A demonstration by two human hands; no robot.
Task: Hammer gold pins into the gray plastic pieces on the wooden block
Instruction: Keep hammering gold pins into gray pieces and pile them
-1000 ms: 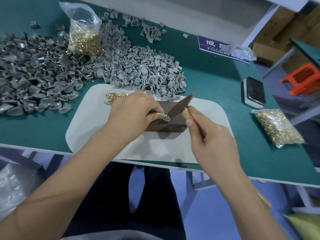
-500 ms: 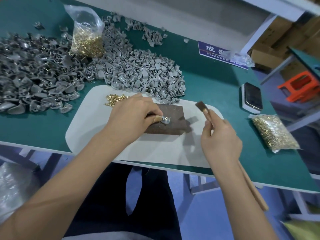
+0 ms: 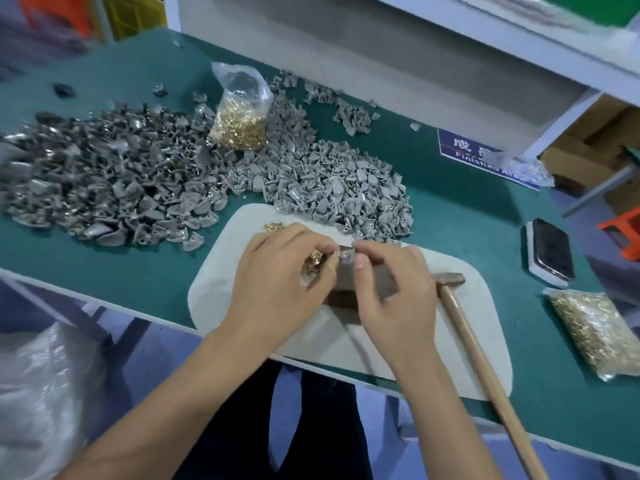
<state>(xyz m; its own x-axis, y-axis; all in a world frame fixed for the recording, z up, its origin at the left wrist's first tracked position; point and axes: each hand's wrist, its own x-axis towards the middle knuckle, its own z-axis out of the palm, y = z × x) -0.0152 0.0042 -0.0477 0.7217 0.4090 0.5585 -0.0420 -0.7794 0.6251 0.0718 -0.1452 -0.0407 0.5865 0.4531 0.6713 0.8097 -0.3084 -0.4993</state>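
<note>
Our hammer (image 3: 453,299), raised half a second ago, now lies on the white mat (image 3: 478,341) right of the wooden block (image 3: 367,282). Our right hand (image 3: 394,299), its grip freed of the handle, pinches the gray plastic piece (image 3: 346,255) atop the block's far edge. Our left hand (image 3: 280,282) cups gold pins (image 3: 313,264) and pinches beside the piece, having shifted little.
</note>
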